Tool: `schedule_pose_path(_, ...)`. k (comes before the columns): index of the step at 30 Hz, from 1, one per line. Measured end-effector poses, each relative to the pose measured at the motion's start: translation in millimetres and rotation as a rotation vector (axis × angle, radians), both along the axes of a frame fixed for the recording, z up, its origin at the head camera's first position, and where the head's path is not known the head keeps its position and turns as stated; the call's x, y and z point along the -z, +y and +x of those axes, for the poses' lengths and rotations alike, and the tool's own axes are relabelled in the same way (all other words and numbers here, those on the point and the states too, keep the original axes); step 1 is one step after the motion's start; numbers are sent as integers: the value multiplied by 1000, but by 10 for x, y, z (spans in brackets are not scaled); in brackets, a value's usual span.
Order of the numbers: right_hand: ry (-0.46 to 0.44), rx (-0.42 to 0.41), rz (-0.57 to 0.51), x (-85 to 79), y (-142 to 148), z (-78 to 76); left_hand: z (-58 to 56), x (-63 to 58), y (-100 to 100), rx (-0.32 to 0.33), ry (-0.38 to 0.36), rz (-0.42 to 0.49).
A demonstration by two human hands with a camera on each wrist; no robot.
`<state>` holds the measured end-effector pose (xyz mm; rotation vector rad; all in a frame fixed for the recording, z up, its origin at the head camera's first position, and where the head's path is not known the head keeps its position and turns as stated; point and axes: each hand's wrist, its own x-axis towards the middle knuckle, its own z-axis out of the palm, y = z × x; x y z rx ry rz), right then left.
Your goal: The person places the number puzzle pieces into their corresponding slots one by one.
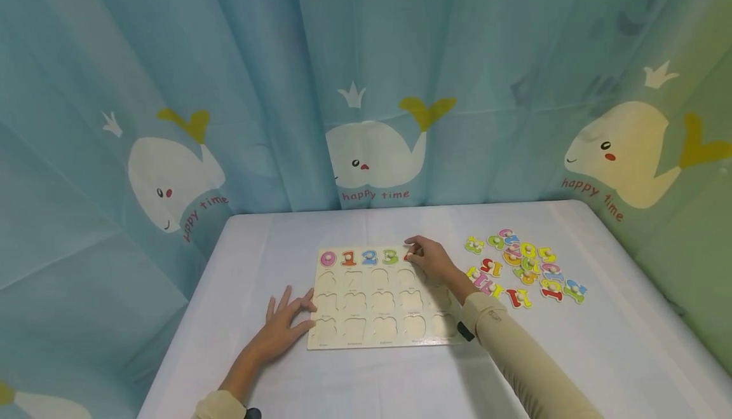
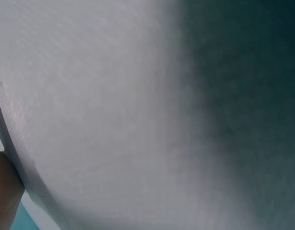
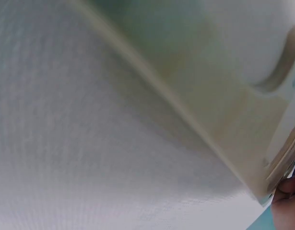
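Note:
A pale wooden number puzzle board lies on the white table. Pink 0, red 1, blue 2 and green 3 pieces sit in its top row. My right hand pinches a red number piece over the slot after the 3; its fingers cover most of that piece. At the board's left edge, my left hand rests with fingers spread, fingertips on the rim. The right wrist view shows the board's edge close up, with part of the hand at the corner.
Several colourful number pieces with knobs, among them a red 15 and a red 11, lie in a loose cluster right of the board. A blue whale-print curtain hangs behind the table.

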<state>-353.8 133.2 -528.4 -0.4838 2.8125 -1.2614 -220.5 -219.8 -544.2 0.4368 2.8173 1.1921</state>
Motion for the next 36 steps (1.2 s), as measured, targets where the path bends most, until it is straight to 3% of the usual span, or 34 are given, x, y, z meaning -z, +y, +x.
schedule_pose_path(5, -66, -23, 15, 7, 58, 7, 11, 18, 10, 4, -3, -3)
schedule_pose_path(14, -163, -25, -85, -49, 134, 15, 16, 2, 6, 8, -23, -7)
schedule_pose_path(32, -15, 137, -108, -119, 796, 71, -10, -32, -5, 20, -51, -33)
schedule_pose_path(36, -36, 167, -111, -107, 985, 102, -2, -60, 7, 16, -53, -21)
